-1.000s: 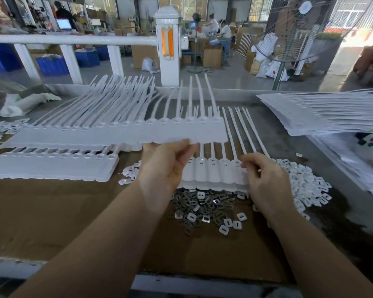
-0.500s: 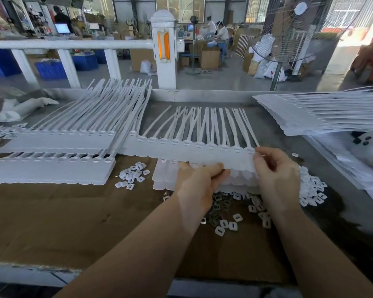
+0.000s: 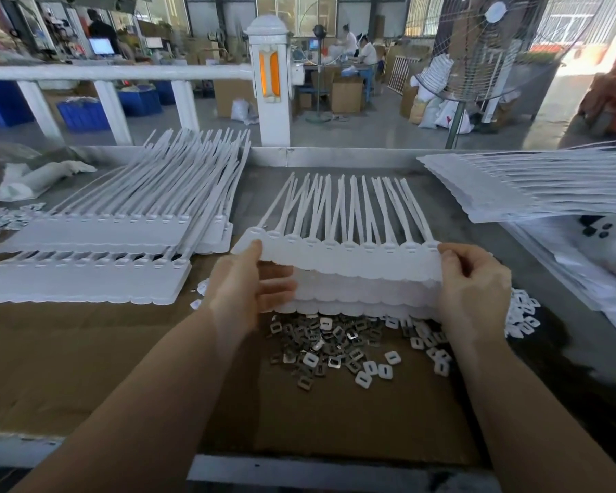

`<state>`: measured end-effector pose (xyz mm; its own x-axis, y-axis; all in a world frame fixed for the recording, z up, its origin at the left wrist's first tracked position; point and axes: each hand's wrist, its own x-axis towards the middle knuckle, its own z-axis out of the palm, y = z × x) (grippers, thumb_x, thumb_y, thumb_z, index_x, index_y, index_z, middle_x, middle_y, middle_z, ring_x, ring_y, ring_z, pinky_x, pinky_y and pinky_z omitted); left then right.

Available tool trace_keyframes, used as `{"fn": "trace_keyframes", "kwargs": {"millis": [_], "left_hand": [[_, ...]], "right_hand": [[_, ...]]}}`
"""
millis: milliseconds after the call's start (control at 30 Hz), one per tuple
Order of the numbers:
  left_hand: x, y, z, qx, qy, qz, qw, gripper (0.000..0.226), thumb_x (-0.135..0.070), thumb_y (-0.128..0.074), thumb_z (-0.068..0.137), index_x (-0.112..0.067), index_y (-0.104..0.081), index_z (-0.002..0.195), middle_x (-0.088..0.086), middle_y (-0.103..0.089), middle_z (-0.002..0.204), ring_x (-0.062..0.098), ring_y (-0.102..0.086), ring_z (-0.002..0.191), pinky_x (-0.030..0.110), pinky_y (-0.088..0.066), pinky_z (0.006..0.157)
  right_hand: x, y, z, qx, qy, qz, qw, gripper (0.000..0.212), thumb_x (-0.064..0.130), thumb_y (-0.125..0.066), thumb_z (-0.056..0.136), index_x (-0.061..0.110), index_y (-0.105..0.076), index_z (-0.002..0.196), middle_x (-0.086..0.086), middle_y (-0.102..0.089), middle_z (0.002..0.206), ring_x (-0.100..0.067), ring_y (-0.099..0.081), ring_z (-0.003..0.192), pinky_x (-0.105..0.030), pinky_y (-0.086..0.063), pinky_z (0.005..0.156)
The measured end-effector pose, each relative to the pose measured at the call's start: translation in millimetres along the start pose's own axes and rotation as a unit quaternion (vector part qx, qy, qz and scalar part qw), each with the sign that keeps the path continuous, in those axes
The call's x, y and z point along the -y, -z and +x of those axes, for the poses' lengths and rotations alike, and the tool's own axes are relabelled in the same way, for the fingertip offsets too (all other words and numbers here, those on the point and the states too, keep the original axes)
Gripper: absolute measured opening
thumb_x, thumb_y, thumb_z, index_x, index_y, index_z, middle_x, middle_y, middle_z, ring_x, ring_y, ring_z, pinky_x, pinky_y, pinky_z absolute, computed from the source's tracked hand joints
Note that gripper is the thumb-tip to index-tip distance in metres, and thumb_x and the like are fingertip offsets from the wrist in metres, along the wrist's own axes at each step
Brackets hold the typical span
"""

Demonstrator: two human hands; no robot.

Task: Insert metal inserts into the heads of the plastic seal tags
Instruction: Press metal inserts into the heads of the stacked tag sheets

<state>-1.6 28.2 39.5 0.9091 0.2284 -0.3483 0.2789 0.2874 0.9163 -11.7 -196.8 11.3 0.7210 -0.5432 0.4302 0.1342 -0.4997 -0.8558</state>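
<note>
Head view, and the change is plain: a second ago the left hand (image 3: 244, 286) was out at the left stacks pinching a strip of seal tags (image 3: 345, 257) by one end while the right hand (image 3: 473, 279) fiddled at a strip by the parts, and now both hands have that strip between them, carried across to the middle of the table (image 3: 335, 158). Left thumb sits on top of the strip's left end with the fingers spread underneath; right fingers curl round its right end, pinching it. The strip hangs just above two or three more strips lying beneath it, tails fanning toward the far edge, heads in a row facing up. Just nearer the person, on the brown cardboard (image 3: 86, 368), lies the heap of metal inserts (image 3: 317, 346), with white plastic caps (image 3: 370, 368) scattered on its right side. So a fresh strip is staged right behind the inserts; my read is that it gets laid down next and the loading of heads begins, none visibly filled yet.
</note>
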Motion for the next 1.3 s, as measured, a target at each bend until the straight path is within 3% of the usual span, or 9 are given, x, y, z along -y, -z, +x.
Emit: {"fn": "trace_keyframes", "kwargs": {"millis": [167,367,567,667,833,933,1100,1167,1300], "left_hand": [[-7,23,6,-0.008,-0.055,0.202,0.978,0.035,-0.024,-0.051,0.093,-0.004,-0.061,0.067,0.003,-0.054,0.046,0.009,-0.034,0.029,0.016,-0.022,0.028],[-4,32,4,0.036,-0.059,0.308,0.949,0.039,-0.019,-0.051,0.091,0.001,-0.059,0.059,0.002,-0.045,0.034,0.007,-0.034,0.025,0.014,-0.024,0.029],[-10,47,6,0.097,-0.001,0.381,0.919,0.043,-0.023,-0.05,0.086,-0.009,-0.06,0.047,0.005,-0.037,0.037,0.014,-0.026,0.029,0.018,-0.02,0.035],[-16,50,8,0.077,-0.02,0.392,0.916,0.05,-0.024,-0.051,0.088,-0.011,-0.06,0.041,0.003,-0.037,0.036,0.013,-0.026,0.028,0.015,-0.019,0.033],[-20,41,13,-0.048,-0.168,0.374,0.911,0.035,-0.019,-0.057,0.084,-0.007,-0.063,0.052,-0.005,-0.048,0.037,0.008,-0.039,0.036,0.019,-0.029,0.044],[-16,26,18,-0.093,-0.254,0.381,0.884,0.026,-0.023,-0.053,0.089,-0.014,-0.064,0.067,0.002,-0.062,0.061,0.014,-0.05,0.053,0.022,-0.034,0.051],[0,11,29,-0.093,-0.293,0.411,0.858,0.026,-0.026,-0.048,0.096,-0.016,-0.061,0.116,0.001,-0.064,0.103,0.009,-0.05,0.084,0.021,-0.035,0.07],[11,12,30,-0.094,-0.298,0.402,0.86,0.03,-0.028,-0.046,0.096,-0.017,-0.058,0.122,0.002,-0.064,0.116,0.012,-0.052,0.095,0.019,-0.032,0.077],[26,14,29,-0.105,-0.314,0.378,0.865,0.028,-0.025,-0.047,0.095,-0.017,-0.059,0.119,0.004,-0.063,0.117,0.018,-0.054,0.107,0.021,-0.033,0.082]], "right_hand": [[-4,0,1,-0.013,0.001,-0.048,0.999,0.024,0.011,-0.046,0.094,0.005,-0.066,0.106,-0.01,-0.066,0.1,-0.017,-0.053,0.09,-0.027,-0.039,0.077],[-6,1,0,-0.008,0.004,-0.102,0.995,0.024,0.01,-0.046,0.095,0.004,-0.065,0.107,-0.013,-0.066,0.1,-0.022,-0.055,0.09,-0.027,-0.037,0.073],[-5,2,-3,0.007,0.006,-0.138,0.99,0.023,0.009,-0.046,0.094,0.005,-0.065,0.107,-0.016,-0.064,0.101,-0.034,-0.055,0.099,-0.042,-0.046,0.082],[-4,2,-4,0.011,0.018,-0.158,0.987,0.023,0.009,-0.048,0.092,0.006,-0.066,0.105,-0.018,-0.064,0.102,-0.034,-0.054,0.099,-0.043,-0.044,0.086],[0,0,-10,-0.006,0.061,-0.22,0.974,0.02,0.008,-0.053,0.089,0.008,-0.069,0.1,-0.014,-0.06,0.109,-0.033,-0.047,0.105,-0.043,-0.032,0.09],[3,-2,-15,0.027,0.145,-0.216,0.965,0.014,0.006,-0.058,0.086,0.008,-0.07,0.094,-0.009,-0.061,0.104,-0.028,-0.051,0.1,-0.041,-0.032,0.088],[6,-4,-19,0.129,0.259,-0.204,0.935,0.013,0.01,-0.067,0.081,0.01,-0.07,0.094,-0.003,-0.066,0.101,-0.022,-0.057,0.099,-0.034,-0.034,0.09],[6,-5,-20,0.155,0.282,-0.206,0.924,0.02,0.013,-0.07,0.079,0.012,-0.07,0.099,-0.002,-0.067,0.105,-0.021,-0.058,0.102,-0.032,-0.029,0.091],[6,-7,-21,0.208,0.284,-0.23,0.908,0.029,0.026,-0.062,0.084,0.016,-0.068,0.111,-0.002,-0.064,0.118,-0.02,-0.055,0.114,-0.032,-0.024,0.097]]}}
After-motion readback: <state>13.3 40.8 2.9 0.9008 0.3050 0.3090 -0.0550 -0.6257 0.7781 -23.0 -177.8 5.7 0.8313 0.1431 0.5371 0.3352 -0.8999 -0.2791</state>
